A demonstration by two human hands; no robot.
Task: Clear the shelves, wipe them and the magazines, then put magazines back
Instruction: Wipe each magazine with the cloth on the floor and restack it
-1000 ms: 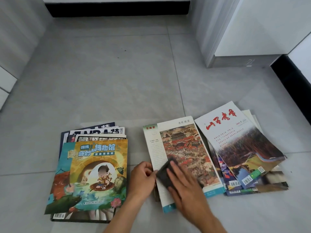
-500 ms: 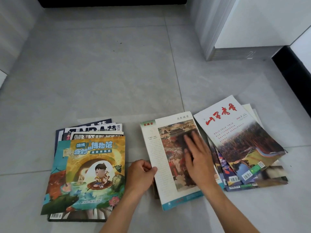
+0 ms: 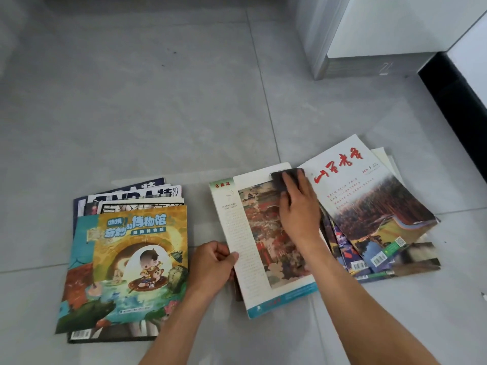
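cloth [image 3: 286, 177] mostly under hand, lower mags' covers hidden

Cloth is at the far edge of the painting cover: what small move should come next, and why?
Probably draw the right hand and dark cloth back toward the near edge: the painting magazine below lies uncovered, and the left hand pins its edge.

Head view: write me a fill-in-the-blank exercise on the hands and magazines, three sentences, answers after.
1. The right hand presses a dark ____ on the painting magazine.
2. The left hand pinches that magazine's ____ edge.
3. The cartoon-cover magazine tops the pile on the ____ side of the floor.

Answers: cloth; left; left
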